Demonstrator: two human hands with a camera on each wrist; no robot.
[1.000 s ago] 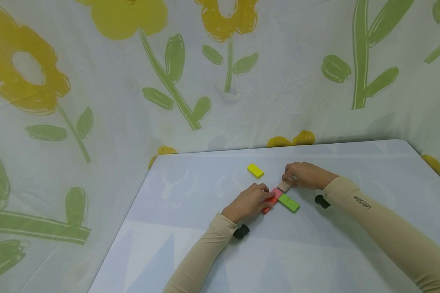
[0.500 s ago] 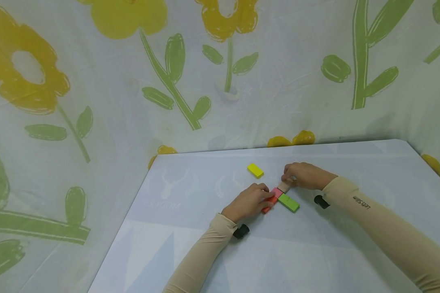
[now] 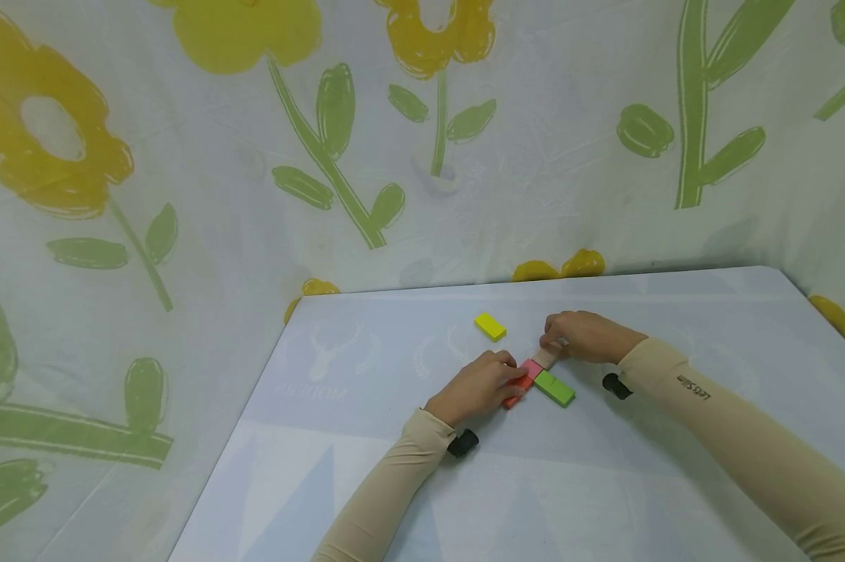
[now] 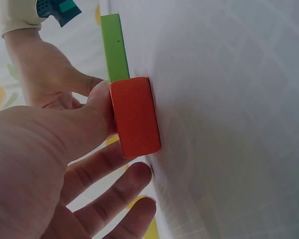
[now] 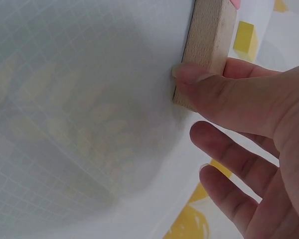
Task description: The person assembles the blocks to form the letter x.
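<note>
My left hand (image 3: 480, 385) pinches a red wooden block (image 4: 135, 117) between thumb and forefinger, the other fingers spread loosely in the left wrist view. A plain wood block (image 5: 205, 45) lies on the table in the grip of my right hand (image 3: 586, 337), thumb on one side. Between those two blocks, in one slanting row, sits a pink block (image 3: 532, 368), partly covered by my left fingers. A green block (image 3: 554, 389) reaches out from the row toward the lower right, its end at the pink and red blocks.
A yellow block (image 3: 490, 327) lies apart, behind the row and left of my right hand. The pale table (image 3: 366, 484) ends at a back edge against a flower-printed cloth (image 3: 535, 156). Each wrist wears a small dark camera.
</note>
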